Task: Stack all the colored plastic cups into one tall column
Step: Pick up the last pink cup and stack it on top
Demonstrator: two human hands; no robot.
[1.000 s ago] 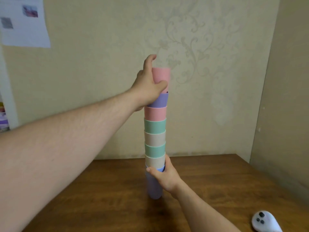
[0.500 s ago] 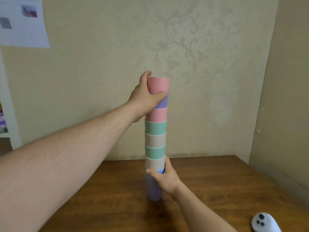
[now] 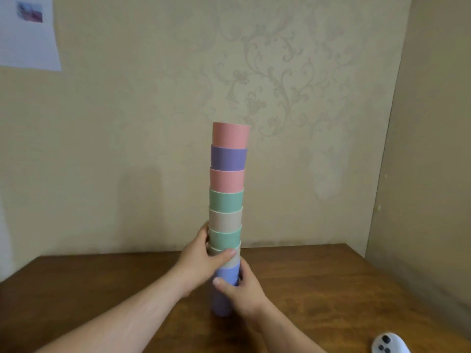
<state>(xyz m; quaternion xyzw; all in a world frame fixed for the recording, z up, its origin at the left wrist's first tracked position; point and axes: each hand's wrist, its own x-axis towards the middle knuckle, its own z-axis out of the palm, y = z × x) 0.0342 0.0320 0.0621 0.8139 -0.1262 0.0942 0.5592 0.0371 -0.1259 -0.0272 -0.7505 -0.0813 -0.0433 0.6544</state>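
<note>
A tall column of nested plastic cups (image 3: 226, 200) stands upright on the wooden table (image 3: 318, 281). From the top down it runs pink (image 3: 230, 136), purple, pink, green, beige, green, beige, with a purple cup (image 3: 224, 294) at the bottom. My left hand (image 3: 201, 261) grips the column low on its left side, around the lower beige and green cups. My right hand (image 3: 242, 289) wraps the bottom purple cup from the right. The upper cups stand free.
A white controller (image 3: 387, 346) lies at the table's front right corner. Wallpapered walls close in behind and at the right. A paper sheet (image 3: 28, 31) hangs on the wall at the upper left.
My left hand has let go of the top pink cup and dropped down to the lower part of the column. The pink cup now sits seated on top. My right hand stays at the base.
</note>
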